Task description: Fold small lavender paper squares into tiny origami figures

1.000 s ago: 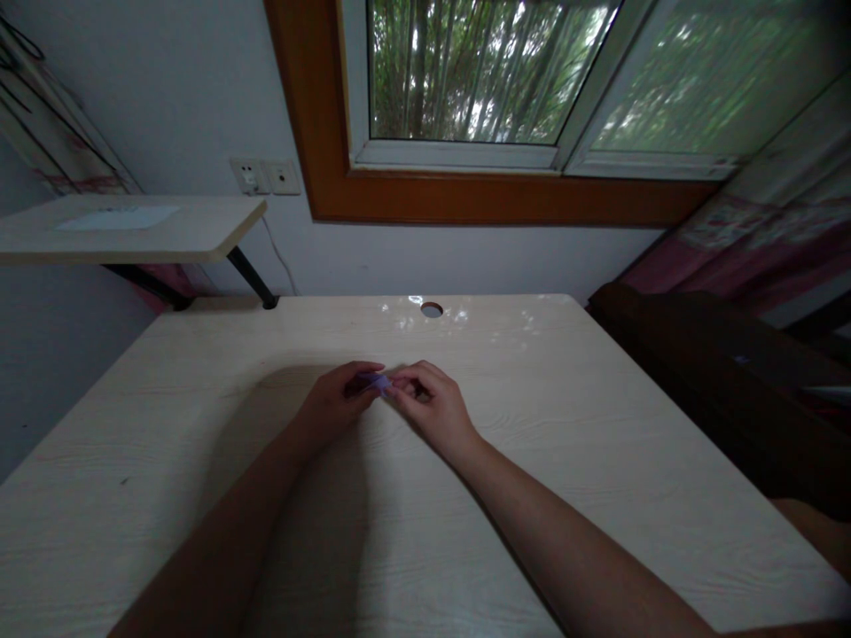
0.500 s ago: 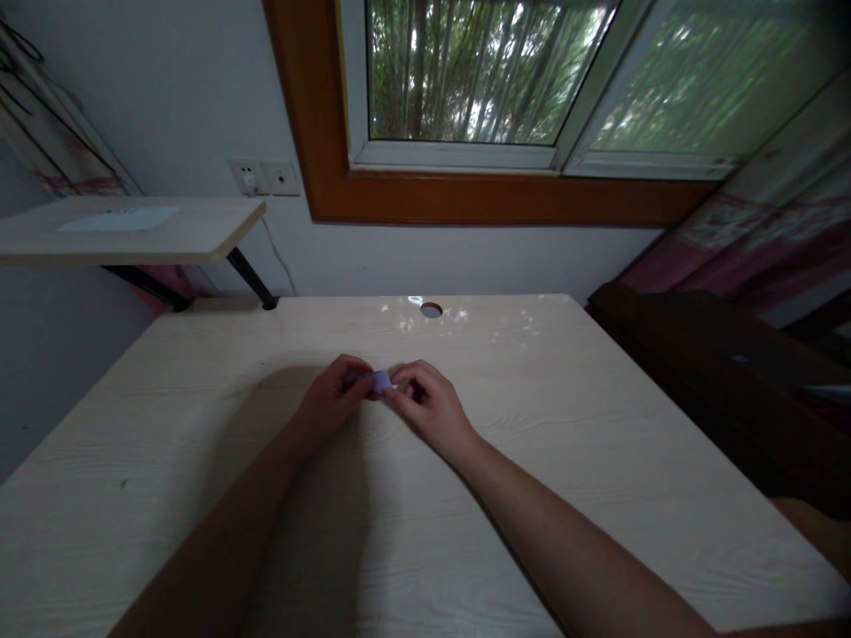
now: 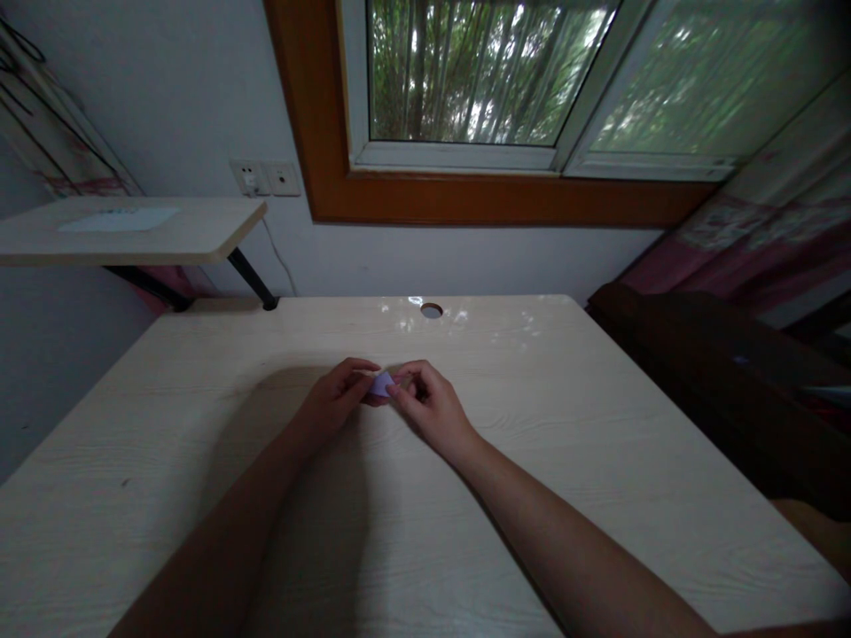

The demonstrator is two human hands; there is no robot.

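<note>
Left hand (image 3: 336, 394) pinching purple paper piece (image 3: 381, 384) from 9 o'clock, right hand (image 3: 429, 408) gripping it from 3 o'clock, low over worktop (image 3: 598, 461); 2-sided hold likely steadying it.

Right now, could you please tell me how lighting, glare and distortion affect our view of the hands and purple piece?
Head view: dim, backlit by the window, so the left hand and right hand look dark and shadow the desk; head view: glare speckles the desk around the cable hole; head view: wide-angle bending curves the edges; the purple piece both hands pinch is small, its shape unclear.
</note>
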